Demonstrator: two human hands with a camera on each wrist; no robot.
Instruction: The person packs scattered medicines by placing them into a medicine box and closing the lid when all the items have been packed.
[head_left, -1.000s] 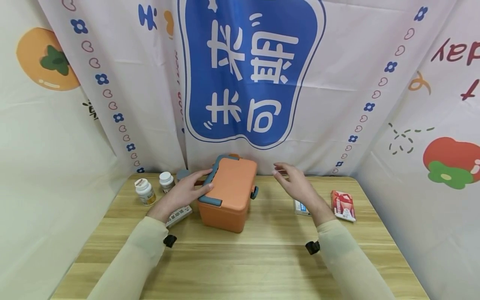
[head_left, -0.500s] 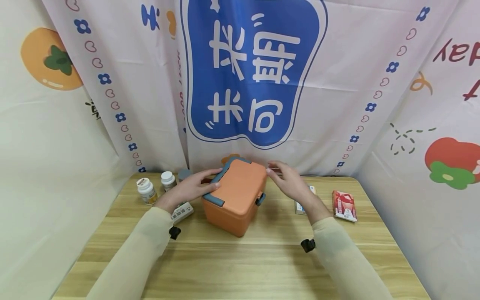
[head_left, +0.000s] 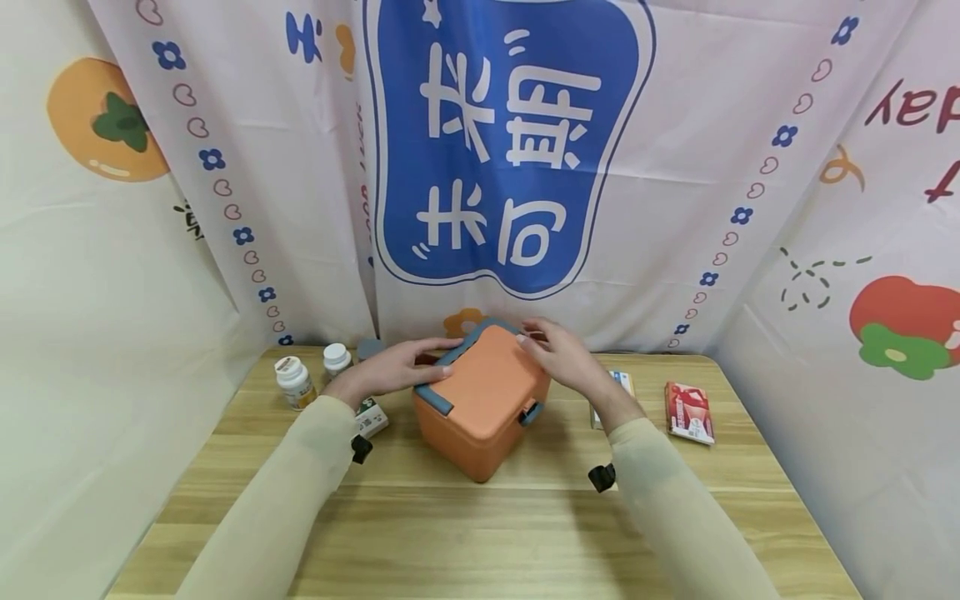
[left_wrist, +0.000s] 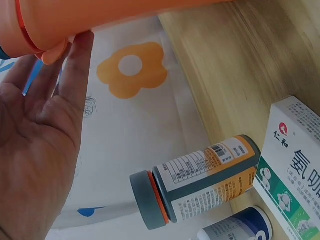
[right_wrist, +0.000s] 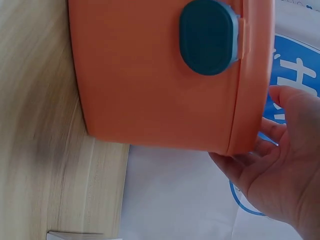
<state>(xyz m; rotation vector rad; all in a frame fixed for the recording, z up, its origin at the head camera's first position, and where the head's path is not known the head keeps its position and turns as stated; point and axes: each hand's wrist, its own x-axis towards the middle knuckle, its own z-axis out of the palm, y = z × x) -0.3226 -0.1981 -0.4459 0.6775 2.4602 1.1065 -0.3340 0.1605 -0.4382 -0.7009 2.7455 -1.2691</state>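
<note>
An orange storage box [head_left: 487, 383] with a closed lid, a blue-grey handle [head_left: 435, 400] and a latch [head_left: 531, 412] stands angled on the table. My left hand [head_left: 397, 367] lies against its left edge, thumb over the lid. In the left wrist view, nearly straight fingers [left_wrist: 77, 65] touch the lid rim beside a small orange tab [left_wrist: 54, 54]. My right hand [head_left: 562, 358] holds the lid's back right corner. The right wrist view shows curved fingers [right_wrist: 235, 167] around that corner and the thumb [right_wrist: 282, 95] at the lid's face.
Left of the box stand two white-capped bottles [head_left: 295, 385] and a grey-capped bottle [left_wrist: 205, 177]. A white-green carton [left_wrist: 295, 175] lies near my left wrist. On the right are a white-blue carton [head_left: 621, 382], partly hidden by my arm, and a red packet [head_left: 688, 412]. A printed curtain [head_left: 675, 208] hangs behind.
The storage box has shifted right and turned, its latch side swinging toward the front. My left hand has moved right with it; my right hand has come left onto its corner.
</note>
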